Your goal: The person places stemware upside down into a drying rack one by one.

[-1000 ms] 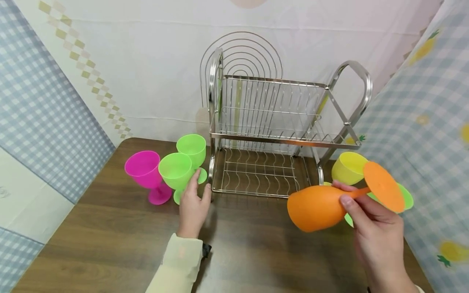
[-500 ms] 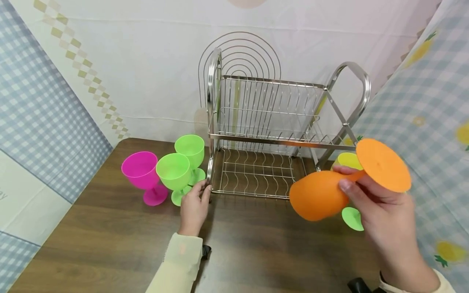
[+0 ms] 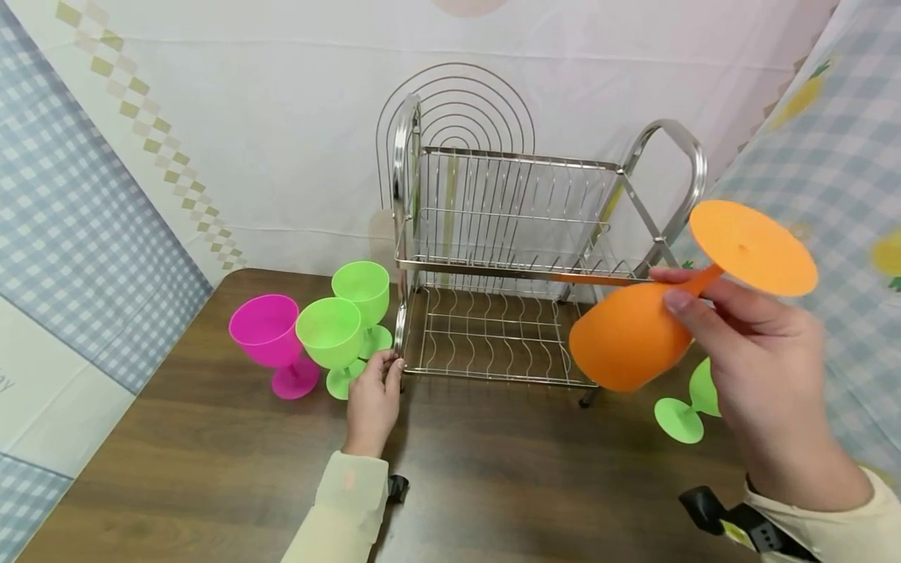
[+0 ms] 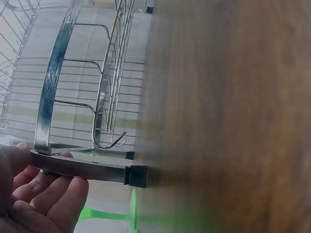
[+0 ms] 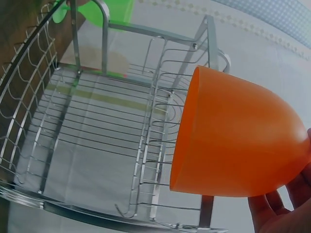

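My right hand pinches an orange plastic goblet at its stem, holding it raised and tilted on its side at the rack's right front. Its bowl points left and its round foot points up and right. In the right wrist view, the goblet's bowl lies across the wire tiers. At the rack's lower left corner, my left hand holds the front leg of the two-tier metal dish rack. The left wrist view has the thumb and fingers on either side of that leg.
Left of the rack stand a magenta goblet, a near green goblet and a farther green goblet, all upright. Another green goblet is on the right, partly behind my right hand. Patterned cloth hangs behind the wooden table.
My right hand has raised the orange goblet and shifted it right, tilting its foot upward; it now hides the yellow goblet. My left hand has moved from beside the green goblets onto the rack's leg.
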A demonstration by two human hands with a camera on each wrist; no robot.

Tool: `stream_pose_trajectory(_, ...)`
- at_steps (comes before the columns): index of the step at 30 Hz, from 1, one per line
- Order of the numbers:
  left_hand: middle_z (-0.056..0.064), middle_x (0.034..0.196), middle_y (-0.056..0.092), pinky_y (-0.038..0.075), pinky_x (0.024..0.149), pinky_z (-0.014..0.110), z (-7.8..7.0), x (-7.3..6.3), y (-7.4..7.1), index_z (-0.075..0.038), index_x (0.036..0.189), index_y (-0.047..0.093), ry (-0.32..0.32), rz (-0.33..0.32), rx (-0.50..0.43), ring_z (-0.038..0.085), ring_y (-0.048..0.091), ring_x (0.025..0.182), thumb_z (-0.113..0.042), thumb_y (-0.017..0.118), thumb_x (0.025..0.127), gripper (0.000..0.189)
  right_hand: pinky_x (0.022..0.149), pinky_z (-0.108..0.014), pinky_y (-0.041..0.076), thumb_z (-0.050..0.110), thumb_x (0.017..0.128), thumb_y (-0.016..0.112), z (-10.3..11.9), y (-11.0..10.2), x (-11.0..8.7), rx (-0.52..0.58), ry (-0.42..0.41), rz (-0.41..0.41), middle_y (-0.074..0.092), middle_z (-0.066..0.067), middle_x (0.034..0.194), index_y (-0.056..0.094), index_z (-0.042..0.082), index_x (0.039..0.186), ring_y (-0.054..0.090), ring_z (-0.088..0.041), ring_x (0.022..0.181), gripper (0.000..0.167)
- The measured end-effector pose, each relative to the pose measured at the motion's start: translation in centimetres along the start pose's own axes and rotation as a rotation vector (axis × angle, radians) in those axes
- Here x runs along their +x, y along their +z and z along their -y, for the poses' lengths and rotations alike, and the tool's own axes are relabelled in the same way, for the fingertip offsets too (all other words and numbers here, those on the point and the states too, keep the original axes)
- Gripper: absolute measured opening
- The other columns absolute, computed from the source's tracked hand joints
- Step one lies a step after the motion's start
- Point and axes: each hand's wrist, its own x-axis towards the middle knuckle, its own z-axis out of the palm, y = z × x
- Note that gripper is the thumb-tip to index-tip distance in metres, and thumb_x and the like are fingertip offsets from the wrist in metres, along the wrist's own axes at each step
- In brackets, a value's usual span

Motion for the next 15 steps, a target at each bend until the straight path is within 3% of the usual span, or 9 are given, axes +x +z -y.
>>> stream_pose_trajectory(10,0.015,0.11,0.074,0.059,0.086,0.047,0.0,-0.1,-0.2,-0.004,0.113,0.066,-0.037,0.023,-0.009,0.031,0.072,0.099,-0.018,0.062,0.101,0.019,0.087,-0.026,0.058,-0.01,0.086,0.072,1.1,1.2,1.8,-0.079,-0.014,0.024,0.074,-0.019,0.1,0.066,-0.02,0.111,0.069,-0.028,0.106,0.027)
stream_pose_trajectory(15,0.015,0.111,0.074,0.059,0.087,0.048,0.0,-0.1,-0.1,-0.004,0.114,0.066,-0.045,0.031,-0.014,0.032,0.072,0.101,-0.019,0.061,0.101,0.02,0.089,-0.027,0.058,-0.015,0.085,0.069,1.6,1.6,2.5,-0.034,-0.057,0.049,0.074,-0.02,0.097,0.063,-0.024,0.11,0.069,-0.03,0.1,0.027)
